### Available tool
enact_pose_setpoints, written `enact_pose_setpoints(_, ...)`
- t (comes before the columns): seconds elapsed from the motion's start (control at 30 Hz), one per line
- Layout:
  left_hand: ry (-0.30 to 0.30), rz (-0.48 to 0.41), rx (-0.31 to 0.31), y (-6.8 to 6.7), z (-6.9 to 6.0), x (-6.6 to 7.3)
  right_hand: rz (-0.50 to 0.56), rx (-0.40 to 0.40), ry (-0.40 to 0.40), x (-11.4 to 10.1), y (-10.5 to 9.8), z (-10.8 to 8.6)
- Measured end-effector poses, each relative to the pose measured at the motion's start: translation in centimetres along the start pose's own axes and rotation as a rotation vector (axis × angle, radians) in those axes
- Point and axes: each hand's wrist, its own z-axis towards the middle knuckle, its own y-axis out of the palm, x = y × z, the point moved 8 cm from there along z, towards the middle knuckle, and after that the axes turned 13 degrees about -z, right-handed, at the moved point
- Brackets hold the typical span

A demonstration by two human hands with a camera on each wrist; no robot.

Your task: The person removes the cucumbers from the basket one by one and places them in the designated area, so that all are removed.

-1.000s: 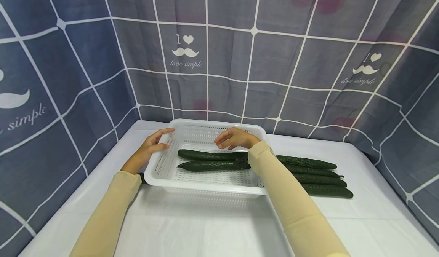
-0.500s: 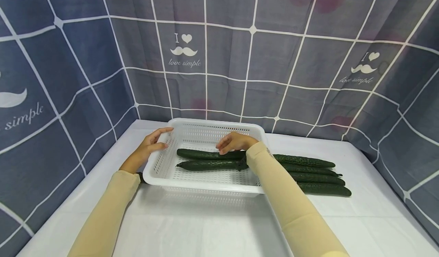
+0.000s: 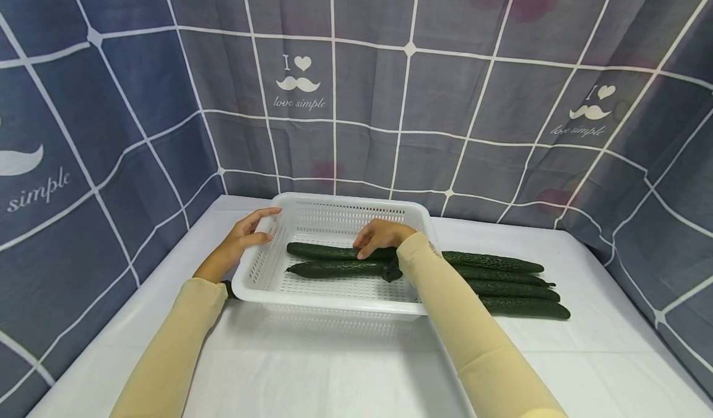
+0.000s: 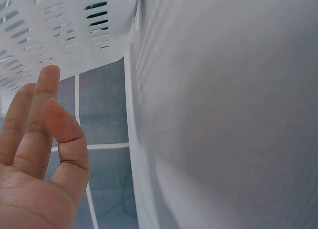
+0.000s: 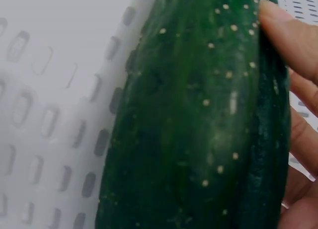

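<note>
A white perforated plastic basket (image 3: pixel 334 306) stands on the table, with two dark green cucumbers lying side by side inside. My right hand (image 3: pixel 384 235) reaches over the basket's right part and grips the rear cucumber (image 3: pixel 320 251), thumb on its near side and fingers on its far side. The front cucumber (image 3: pixel 328 269) lies against it and fills much of the right wrist view. My left hand (image 3: pixel 243 239) touches the basket's left end with nearly straight fingers. In the left wrist view its fingers (image 4: pixel 48 82) lie against the outer wall. My right forearm hides the cucumbers' right ends.
Several more cucumbers (image 3: pixel 518 290) lie in a row on the white-covered table (image 3: pixel 312 368), right of the basket and partly behind my right sleeve. A grey-blue checked curtain (image 3: pixel 367 96) encloses the back and both sides.
My right hand has come down from above the rear cucumber, and its thumb and fingers have closed around it. The left hand and the basket hold their places; the view shifts slightly.
</note>
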Motion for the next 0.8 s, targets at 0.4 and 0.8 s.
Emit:
enact_pose_setpoints(0.4, 0.023, 0.001, -0.001, -0.1, 0.1, 0.0, -0.130, 0.030, -0.030, -0.9, -0.2, 0.0)
enact_pose_setpoints(0.8, 0.029, 0.002, 0.002, 0.2, 0.0, 0.2, -0.156, 0.120, -0.063, -0.9, -1.4, 0.3)
